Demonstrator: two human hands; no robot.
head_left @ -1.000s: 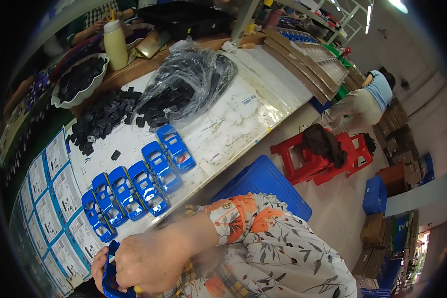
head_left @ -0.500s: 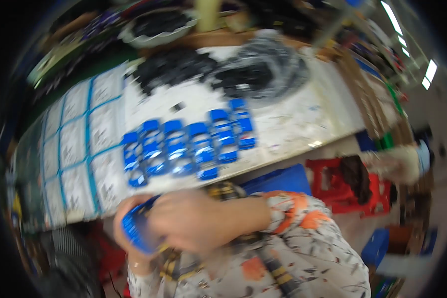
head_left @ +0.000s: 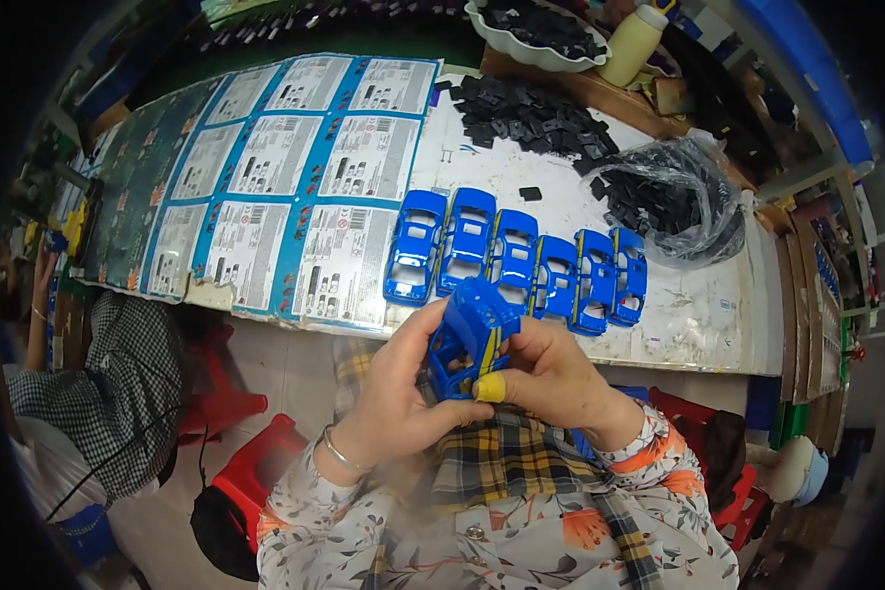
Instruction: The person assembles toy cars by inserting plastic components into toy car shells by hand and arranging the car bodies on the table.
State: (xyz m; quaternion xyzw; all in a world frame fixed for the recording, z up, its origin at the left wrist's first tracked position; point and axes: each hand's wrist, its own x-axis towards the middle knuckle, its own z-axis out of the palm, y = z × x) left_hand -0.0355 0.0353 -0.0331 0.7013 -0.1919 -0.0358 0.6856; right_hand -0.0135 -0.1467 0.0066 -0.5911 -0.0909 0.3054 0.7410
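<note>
Both my hands hold one blue toy car body [head_left: 483, 313] with a yellow side stripe, tilted up at the table's front edge. My left hand [head_left: 395, 385] is wrapped round its left side, a bangle on that wrist. My right hand [head_left: 559, 382] grips the right side, its thumb in a yellow finger cover [head_left: 490, 386] pressed to the lower part. Just beyond lies a row of several blue car bodies [head_left: 467, 239], side by side with window openings showing. A single small black piece [head_left: 530, 194] lies behind them.
Farther back are a heap of black pieces [head_left: 521, 113], a clear plastic bag [head_left: 703, 231] of more, a white bowl [head_left: 531, 49] and a pale yellow bottle [head_left: 635, 44]. Printed card sheets [head_left: 305, 202] cover the table's left. Red stools [head_left: 256, 467] stand below; another person [head_left: 118, 383] sits at left.
The view has swung left, so the table appears shifted. My hands, earlier blurred and bunched together, now hold the car body from both sides, with it raised in front of the row.
</note>
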